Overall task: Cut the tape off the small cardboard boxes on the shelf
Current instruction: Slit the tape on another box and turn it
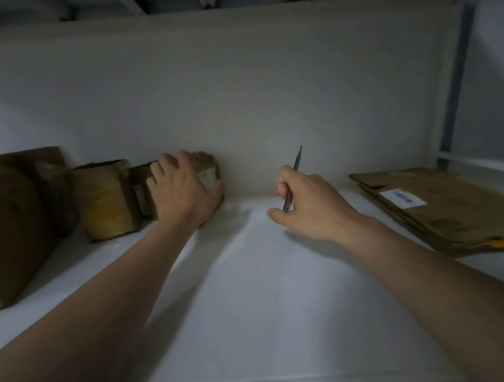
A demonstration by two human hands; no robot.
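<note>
Two bare arms reach in from the bottom across the white shelf (268, 281). At the back, on the left side, the left hand (180, 191) lies on top of a small box (208, 170). Its fingers (165, 165) curl over the top and the thumb presses the right side, so it grips the box. This small box sits on the shelf right against the back wall (236, 100). Just beside it on the left is a second small box (107, 201) with shiny tape on it, and then a big box (5, 233) at the far left. The right hand (310, 206) hangs a little above the middle of the shelf, apart from the boxes. It pinches a thin dark knife (295, 171), and the tip points up toward the back wall. Over on the right lies some flat cardboard (449, 202) with a white label (402, 198) on top.
</note>
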